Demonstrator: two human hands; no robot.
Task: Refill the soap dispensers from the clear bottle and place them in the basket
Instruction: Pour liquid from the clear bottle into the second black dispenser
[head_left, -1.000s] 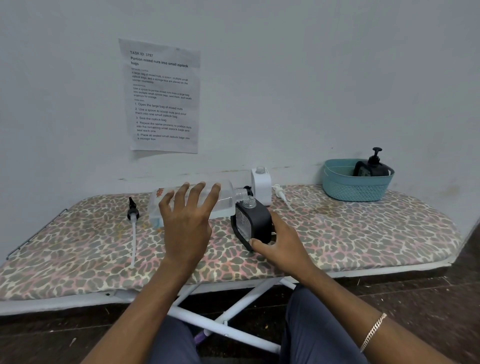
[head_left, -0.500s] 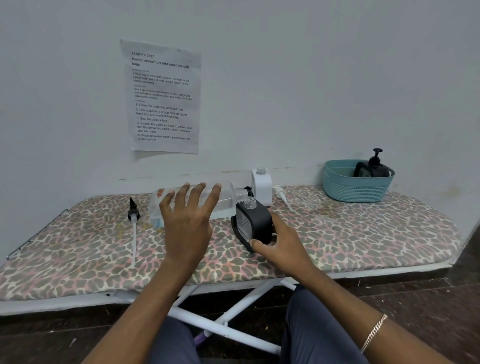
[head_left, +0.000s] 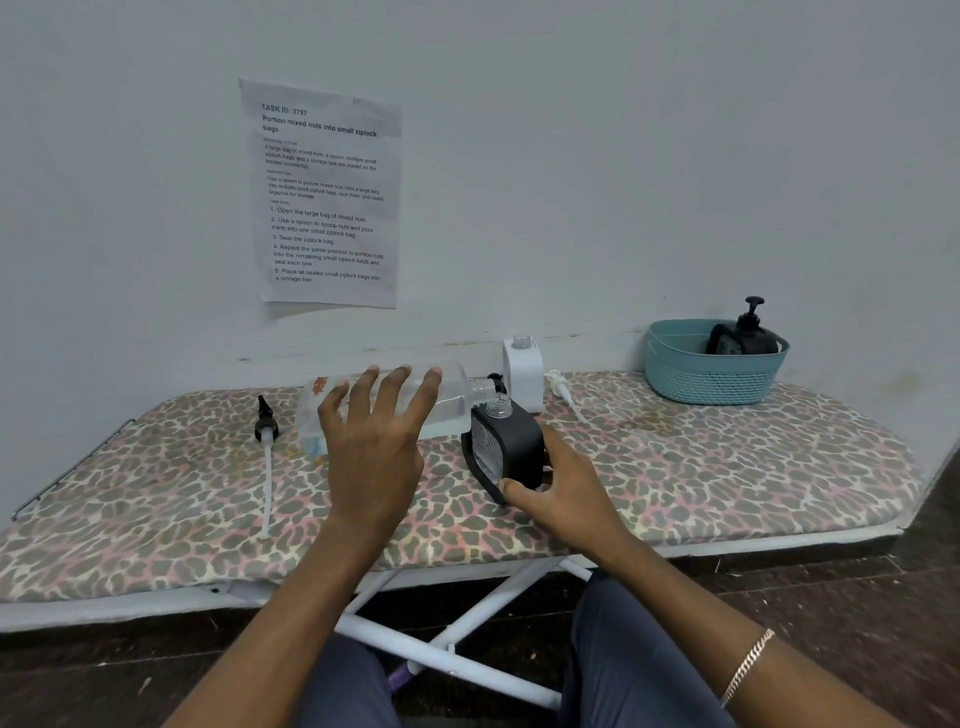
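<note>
My left hand (head_left: 374, 447) grips the clear bottle (head_left: 452, 400) from above and holds it on its side, its open mouth at the neck of a black soap dispenser (head_left: 511, 447). A little clear liquid lies in the bottle. The black dispenser stands slightly tilted on the board with its pump off, and my right hand (head_left: 563, 499) holds its lower right corner. A white dispenser (head_left: 522, 371), also without a pump, stands just behind. The teal basket (head_left: 711, 379) at the far right holds another black dispenser (head_left: 743, 335) with its pump fitted.
Everything sits on a leopard-print ironing board (head_left: 727, 478) against a white wall. A black pump with a long tube (head_left: 266, 431) lies at the left. A white pump (head_left: 563, 392) lies to the right of the white dispenser. A printed sheet (head_left: 327, 192) hangs on the wall.
</note>
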